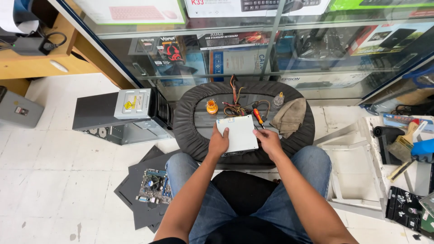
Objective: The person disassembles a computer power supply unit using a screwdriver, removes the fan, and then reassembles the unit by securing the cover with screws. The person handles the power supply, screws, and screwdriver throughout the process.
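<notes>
Holding a flat, pale grey rectangular metal drive [238, 132] between them, the person's two hands rest at the near edge of a round black cushioned stool [187, 135] that serves as the bench. The left hand [219, 144] has its grip pressed against the drive's left edge, thumb lying on the top face and fingers tucked under. The right hand [268, 141] clasps the drive's right near corner, its grip closed around the edge with the fingers curled. The drive lies flat and slightly turned, its near edge overhanging the stool's near rim above the person's knees in blue jeans.

Just beyond the drive's far right corner lies a screwdriver with an orange handle [257, 116], and behind that a tangle of coloured power cables [235, 107] near the stool's centre. An orange round screwdriver-bit holder [211, 106] stands towards the far left of the stool, a crumpled brownish cloth [289, 116] covers the right side, and a small clear bottle with a yellow tip [278, 100] sits at the far right.

On the white tiled floor to the left stands an open grey computer case [123, 117], and a green motherboard [154, 186] lies on dark panels beside the person's left knee.
</notes>
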